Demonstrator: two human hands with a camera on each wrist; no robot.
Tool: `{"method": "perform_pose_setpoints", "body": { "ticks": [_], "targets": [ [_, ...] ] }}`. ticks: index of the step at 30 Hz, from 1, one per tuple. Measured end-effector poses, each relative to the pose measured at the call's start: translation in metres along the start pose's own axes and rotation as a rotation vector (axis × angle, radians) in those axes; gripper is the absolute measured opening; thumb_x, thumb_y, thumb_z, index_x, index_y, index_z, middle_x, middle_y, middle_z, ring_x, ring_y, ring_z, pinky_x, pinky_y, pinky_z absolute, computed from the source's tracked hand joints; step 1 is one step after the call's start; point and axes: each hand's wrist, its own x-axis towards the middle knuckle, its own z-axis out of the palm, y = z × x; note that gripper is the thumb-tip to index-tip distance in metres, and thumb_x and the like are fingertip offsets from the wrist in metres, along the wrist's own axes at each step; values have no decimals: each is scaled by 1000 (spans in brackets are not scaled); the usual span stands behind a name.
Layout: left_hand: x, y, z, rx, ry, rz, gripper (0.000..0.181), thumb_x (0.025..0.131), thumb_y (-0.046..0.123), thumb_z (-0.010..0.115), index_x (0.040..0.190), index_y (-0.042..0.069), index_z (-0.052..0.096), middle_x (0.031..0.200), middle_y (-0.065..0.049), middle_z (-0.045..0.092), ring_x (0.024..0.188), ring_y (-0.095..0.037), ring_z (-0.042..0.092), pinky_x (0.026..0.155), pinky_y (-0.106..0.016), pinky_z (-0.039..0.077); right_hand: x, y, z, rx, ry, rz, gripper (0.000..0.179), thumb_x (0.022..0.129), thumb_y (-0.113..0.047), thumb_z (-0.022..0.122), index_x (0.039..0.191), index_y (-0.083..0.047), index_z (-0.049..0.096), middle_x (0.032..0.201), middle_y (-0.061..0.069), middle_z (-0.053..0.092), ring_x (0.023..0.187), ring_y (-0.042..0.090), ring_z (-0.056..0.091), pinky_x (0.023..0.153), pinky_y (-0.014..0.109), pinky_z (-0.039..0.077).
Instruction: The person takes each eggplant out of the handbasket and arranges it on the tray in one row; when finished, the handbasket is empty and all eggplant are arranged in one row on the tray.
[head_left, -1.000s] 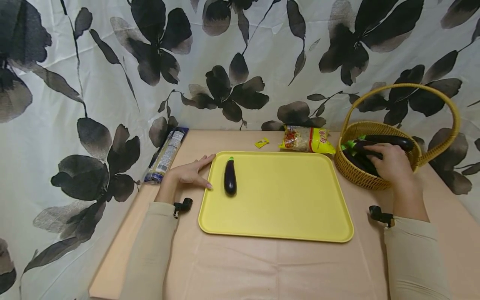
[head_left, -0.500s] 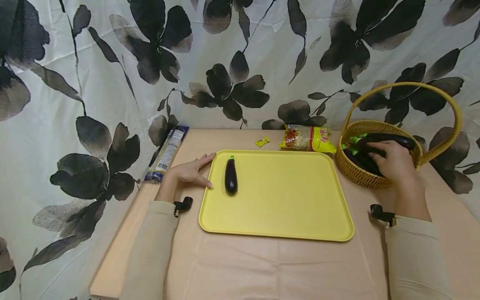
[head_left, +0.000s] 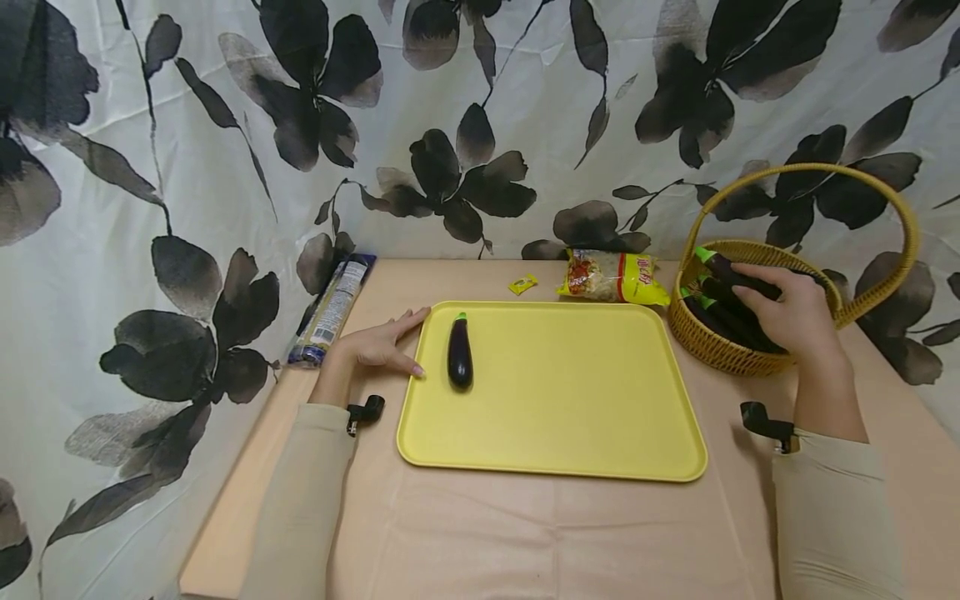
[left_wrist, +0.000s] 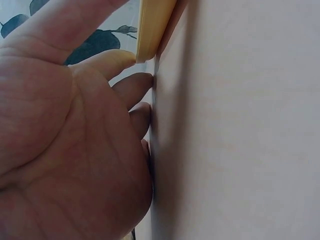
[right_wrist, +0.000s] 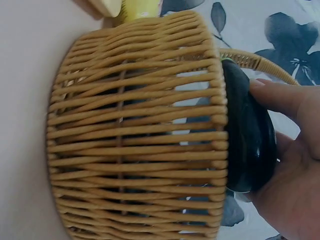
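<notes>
My right hand (head_left: 798, 317) holds a dark purple eggplant (head_left: 723, 268), its green stem end pointing up and left, over the wicker basket (head_left: 712, 352) at the right. In the right wrist view the held eggplant (right_wrist: 247, 130) shows at the rim, thumb on its side. Several more eggplants (head_left: 735, 321) lie in the basket under the hand. On the yellow tray (head_left: 577, 400) one small eggplant (head_left: 460, 354) lies lengthwise near the left edge. My left hand (head_left: 378, 343) rests with spread fingers at the tray's left edge, its fingertips right at the rim.
Behind the tray lie a yellow bag of dry food (head_left: 615, 277) and a small yellow packet (head_left: 522, 284). A long blue-ended package (head_left: 332, 312) lies at the table's left edge. The basket's tall handle (head_left: 825, 169) arches over it. A flowered cloth (head_left: 450, 100) hangs behind.
My right hand has lifted one eggplant off the others in the basket, and its stem end has risen. The left hand, the tray and the eggplant on it have stayed put.
</notes>
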Motion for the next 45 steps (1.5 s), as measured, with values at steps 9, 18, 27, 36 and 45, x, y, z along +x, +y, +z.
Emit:
{"method": "perform_pose_setpoints", "body": {
  "ticks": [9,18,27,36,45],
  "targets": [
    [1,-1,-1,-8,-4,11,132,71,50,94,169,35,8,176,-8,-9,161,-37,-14,128,-63,-5,-4,-18,-5,87,10,30,51,105,-49,55,154,-33,53,158,13,48,138,32,46,87,17,45],
    [2,-2,-1,-7,-9,9,133,70,51,95,169,35,7,176,-7,-9,162,-36,-14,128,-62,-6,-7,-30,-1,234,-1,-62,48,105,-33,61,151,-19,58,141,2,59,103,-7,56,78,1,48],
    [3,-3,-1,-5,-3,12,133,70,51,95,169,36,8,176,-7,-9,161,-36,-14,128,-63,-6,-5,-43,15,334,-65,-135,45,105,-25,63,148,-14,60,131,-14,62,108,-3,60,83,5,52],
    [4,-2,-1,-5,-5,11,132,70,51,95,169,36,8,177,-6,-8,161,-37,-14,128,-64,-6,-3,-56,38,299,-129,-220,41,106,-27,62,145,-17,64,146,9,59,121,1,53,86,4,48],
    [3,-1,0,2,-3,2,132,70,52,94,169,36,8,177,-6,-8,161,-37,-14,128,-64,-5,-2,-70,55,305,-240,-223,41,108,-33,58,148,-25,61,141,6,56,126,18,46,88,15,41]
  ]
}}
